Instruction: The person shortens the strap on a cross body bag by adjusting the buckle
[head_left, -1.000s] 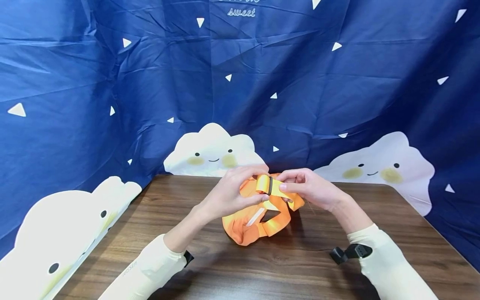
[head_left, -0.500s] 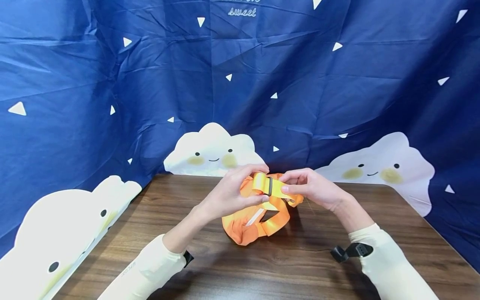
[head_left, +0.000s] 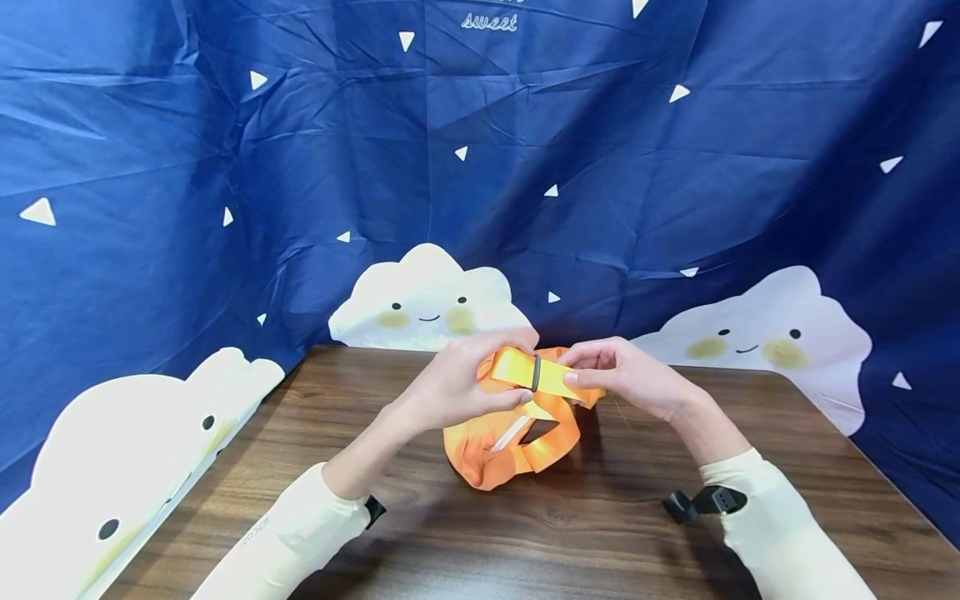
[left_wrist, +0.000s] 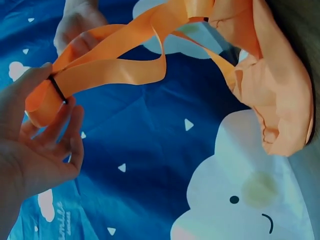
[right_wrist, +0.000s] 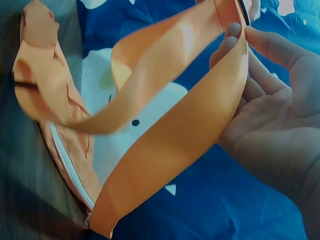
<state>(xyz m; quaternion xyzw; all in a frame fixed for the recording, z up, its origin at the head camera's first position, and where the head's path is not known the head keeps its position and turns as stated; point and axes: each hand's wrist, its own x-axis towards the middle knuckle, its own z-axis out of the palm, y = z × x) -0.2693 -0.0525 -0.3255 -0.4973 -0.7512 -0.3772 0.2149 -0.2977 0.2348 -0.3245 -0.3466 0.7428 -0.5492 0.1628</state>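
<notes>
An orange zippered waist bag lies on the table, its yellow-orange webbing strap raised off it. My left hand pinches the strap at a black slide buckle, thumb and fingers at opposite ends of the bar; a loop of webbing sticks out on its left. My right hand pinches the same strap just right of the buckle. In the left wrist view the buckle crosses the doubled webbing. The right wrist view shows the bag's white zipper and a second dark slider.
The brown wood-grain table extends around the bag. A blue curtain with white clouds and triangles hangs behind it and down the left side. Black wrist straps with small devices sit over both pale sleeves.
My left hand has shifted slightly left with the buckle, and the webbing loop beside it looks longer and flatter. My right hand stays nearly in place, with more strap showing between the hands.
</notes>
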